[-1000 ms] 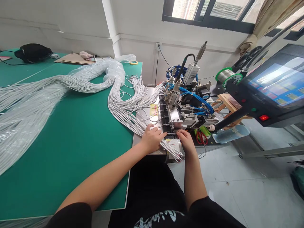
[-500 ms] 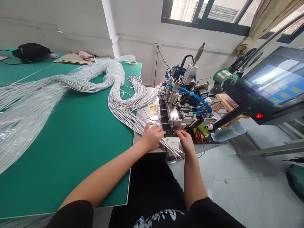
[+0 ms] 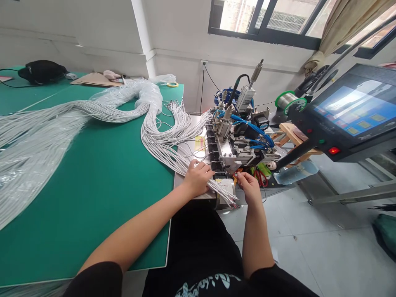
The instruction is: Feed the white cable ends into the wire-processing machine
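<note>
A bundle of white cables (image 3: 167,150) runs from the table onto the machine's front edge. My left hand (image 3: 197,180) is closed over this bundle, and the loose cable ends (image 3: 227,194) stick out past it to the right. From near its fingertips, a single cable reaches into the front of the wire-processing machine (image 3: 229,138). Just right of the machine's front corner is my right hand (image 3: 250,187), thumb and forefinger pinched together. Whatever is between those fingertips is too small to make out.
Plastic-wrapped cables (image 3: 40,165) lie along the green table (image 3: 123,181). A touchscreen panel (image 3: 355,111) on an arm stands at the right. Behind my right hand are red-handled scissors (image 3: 261,178) and a clear plastic bin (image 3: 295,172). A wire spool (image 3: 290,102) stands farther back.
My right hand has moved right, away from the machine's front and the single cable, with its fingers still pinched. My left hand stays on the bundle.
</note>
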Demonstrator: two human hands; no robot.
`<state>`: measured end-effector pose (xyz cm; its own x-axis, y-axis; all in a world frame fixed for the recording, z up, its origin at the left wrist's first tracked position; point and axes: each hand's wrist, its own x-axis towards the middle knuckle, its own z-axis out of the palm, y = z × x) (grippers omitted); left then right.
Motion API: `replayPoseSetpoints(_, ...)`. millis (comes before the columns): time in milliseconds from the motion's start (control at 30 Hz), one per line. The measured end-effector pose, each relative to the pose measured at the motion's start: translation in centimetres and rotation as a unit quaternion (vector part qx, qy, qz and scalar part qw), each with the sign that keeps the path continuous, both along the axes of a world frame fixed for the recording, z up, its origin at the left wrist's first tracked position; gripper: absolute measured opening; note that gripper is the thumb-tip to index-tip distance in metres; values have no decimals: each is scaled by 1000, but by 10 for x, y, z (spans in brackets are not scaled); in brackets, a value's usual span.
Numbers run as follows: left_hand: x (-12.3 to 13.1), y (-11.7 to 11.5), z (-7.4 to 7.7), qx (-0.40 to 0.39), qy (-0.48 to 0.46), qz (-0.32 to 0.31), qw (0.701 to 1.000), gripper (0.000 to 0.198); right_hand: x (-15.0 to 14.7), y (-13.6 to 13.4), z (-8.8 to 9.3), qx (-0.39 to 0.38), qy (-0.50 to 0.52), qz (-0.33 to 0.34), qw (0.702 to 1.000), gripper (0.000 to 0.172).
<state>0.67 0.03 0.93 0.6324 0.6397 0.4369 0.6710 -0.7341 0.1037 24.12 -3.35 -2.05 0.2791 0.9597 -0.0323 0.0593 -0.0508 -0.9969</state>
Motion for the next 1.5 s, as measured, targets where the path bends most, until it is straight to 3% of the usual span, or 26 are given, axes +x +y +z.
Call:
replayPoseSetpoints(167,0,-1,2,-17,-21,57,998,49,1,-5,6,1,-2,-6,1000,37)
replayPoseSetpoints(267,-1,0,1,-8,-27,56,998,51,2,-9,11,2,-12,4,1000,35)
replayPoseSetpoints(567,-6,-3,2,50,-82,-48,994,31,-2,-27,38,22,-78,91,992,25)
replayPoseSetpoints(733,-10,-8,3,79,-81,-127,985,21,-13,-38,57,58,-171,220,958,17)
replayPoseSetpoints(833,-10,-7,3,102,-81,-146,981,22,-23,-40,65,80,-212,251,941,16)
replayPoseSetpoints(1033,-5,-2,-1,129,-93,-126,979,26,-32,-34,65,99,-246,187,946,17)
replayPoseSetpoints(1333,-2,-1,-2,105,-84,-79,988,23,-31,-24,57,109,-291,176,934,16)
replayPoseSetpoints(1500,-3,-4,2,91,-108,3,990,18,-31,-13,49,101,-254,95,957,20)
